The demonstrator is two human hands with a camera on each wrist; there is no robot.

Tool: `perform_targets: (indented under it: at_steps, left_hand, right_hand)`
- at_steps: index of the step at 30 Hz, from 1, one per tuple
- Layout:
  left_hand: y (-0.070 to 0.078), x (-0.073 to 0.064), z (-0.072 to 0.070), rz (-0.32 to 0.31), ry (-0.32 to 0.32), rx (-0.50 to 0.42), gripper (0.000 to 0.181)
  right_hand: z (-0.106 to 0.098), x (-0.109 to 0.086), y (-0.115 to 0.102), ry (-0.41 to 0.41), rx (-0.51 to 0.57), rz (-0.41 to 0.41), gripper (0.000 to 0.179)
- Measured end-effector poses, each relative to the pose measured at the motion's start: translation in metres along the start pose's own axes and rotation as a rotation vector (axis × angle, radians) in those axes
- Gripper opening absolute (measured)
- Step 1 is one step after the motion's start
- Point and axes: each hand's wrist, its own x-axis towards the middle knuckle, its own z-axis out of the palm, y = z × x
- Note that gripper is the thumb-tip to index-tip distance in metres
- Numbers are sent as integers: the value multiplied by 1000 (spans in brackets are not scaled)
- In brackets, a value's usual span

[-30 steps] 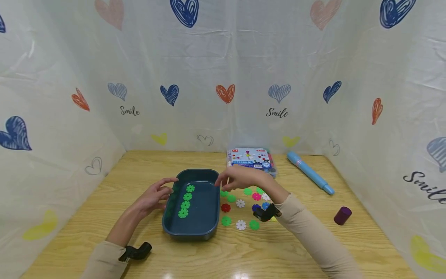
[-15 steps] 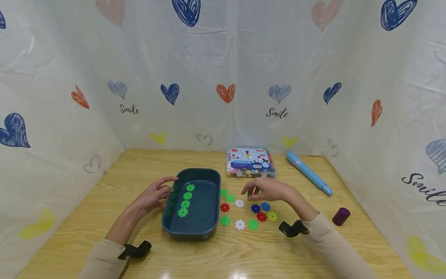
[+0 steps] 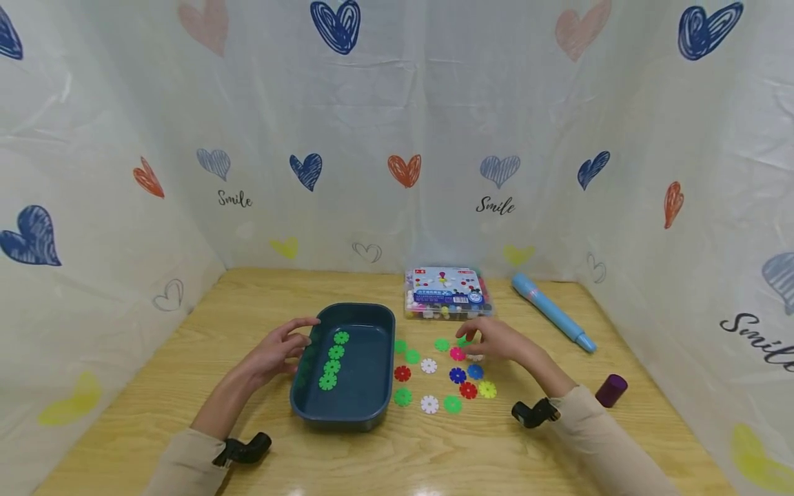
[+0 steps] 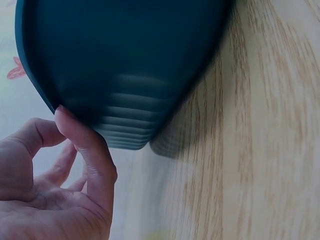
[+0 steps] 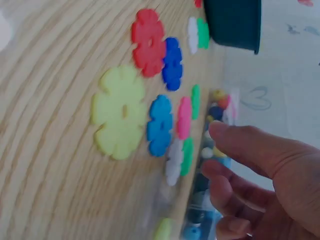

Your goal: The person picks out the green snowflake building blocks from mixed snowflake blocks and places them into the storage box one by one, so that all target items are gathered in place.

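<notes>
My left hand (image 3: 273,353) rests a fingertip on the left rim of a dark teal tray (image 3: 367,368), its other fingers loosely bent. Inside the tray lie several green flower-shaped plastic discs (image 3: 331,366) in a row. Over the scattered discs right of the tray hovers my right hand (image 3: 502,342), fingers loosely bent and nothing between them. Nearest to it are a green disc (image 3: 463,341), a pink disc (image 3: 457,353) and a white disc (image 5: 174,161), the last partly hidden by the hand in the head view. A yellow disc (image 5: 120,112) appears large in the right wrist view.
Behind the discs stands a clear box of small coloured balls with a printed label (image 3: 448,286). A light-blue tube (image 3: 554,313) lies at the back right, and a dark purple cylinder (image 3: 611,390) nearer the right edge. A heart-patterned curtain (image 3: 347,117) surrounds the wooden table (image 3: 397,458).
My right hand has moved rightward from the tray's right rim to above the green, pink and white discs. My left hand stays on the tray's left rim.
</notes>
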Motion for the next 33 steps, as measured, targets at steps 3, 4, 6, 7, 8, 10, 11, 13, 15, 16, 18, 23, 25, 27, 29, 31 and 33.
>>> perform_targets:
  at_steps: [3,4,6,7,8,10,11,13,15,16,18,23,25,27,29,31,33]
  left_hand:
    - [-1,-1,0,1,2,0,46]
    - [-1,-1,0,5,1,2,46]
    - [-1,-1,1,6,-1,0,46]
    - [-2,-1,1,5,2,-3,46]
    - [-2,-1,1,2,5,-8,45]
    - [-2,-1,2,5,-3,-5,46]
    - [-2,-1,2,4,-2,-8,45]
    - [-3,-1,3,1,2,-13,45]
    - [-3,-1,2,4,4,-14,45]
    - [-3,0,2,3,6,-14,44]
    - [-2,-1,1,8,4,-10,44]
    - [-3,0,1,5,8,-8,44]
    - [-3,-1,1,1,10,-8,44]
    - [-3,-1,1,1,6,-4,45]
    - [-3,-1,1,-3,8,-5,45]
    - [-3,-1,1,-4,11,-5,45]
    - [-2,-1,1,-3,12,-1,45]
  right_hand:
    - [2,3,9,42,-5,62,31]
    - [3,4,11,54,-6,73,32]
    - [4,6,15,68,-13,86,32]
    - [5,7,16,71,-12,97,32]
    - [6,8,17,70,-12,106,32]
    - [8,10,19,65,-22,115,32]
    - [9,11,19,64,-29,117,31]
    - [10,12,20,61,-52,124,29]
    - [11,14,19,60,-71,133,27]
    - [12,15,19,61,-80,138,26]
    - [12,17,19,61,-80,154,24]
    - [15,19,23,67,-11,172,21]
    - [16,19,26,72,21,167,20]
    - [17,19,29,79,64,174,21]
    - [18,18,30,86,91,167,21]
    - [19,17,30,96,105,168,21]
    - [19,16,29,105,101,162,21]
